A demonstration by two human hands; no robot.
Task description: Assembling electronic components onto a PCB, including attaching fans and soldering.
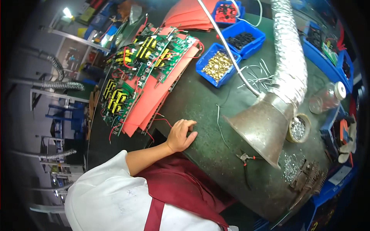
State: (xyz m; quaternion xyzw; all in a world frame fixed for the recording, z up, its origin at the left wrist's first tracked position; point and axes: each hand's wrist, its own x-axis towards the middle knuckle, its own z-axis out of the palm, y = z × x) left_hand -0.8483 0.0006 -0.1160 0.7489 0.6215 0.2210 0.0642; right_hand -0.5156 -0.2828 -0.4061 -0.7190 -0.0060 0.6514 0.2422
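My left hand [182, 135] rests at the near edge of the dark green worktable [204, 150]. Its fingers are loosely curled, the thumb stands apart from them, and I see nothing held. Left of it and farther off lie several green circuit boards [169, 63] with yellow parts and red wires, stacked with salmon-pink sheets [148, 102]. A red wire end [165, 118] comes close to the hand. To the right, a thin pale wire [219, 127] lies on the table, and beyond it small pliers [244, 163] with dark, red-marked handles. My right hand is out of view.
A metal fume hood [262, 127] on a silver foil duct [289, 54] hangs over the table's right side. Blue bins of brass-coloured parts [217, 67] and black parts [241, 40] stand behind. A clear jar [325, 100], a cup of metal bits [298, 129] and clippings [293, 167] sit right.
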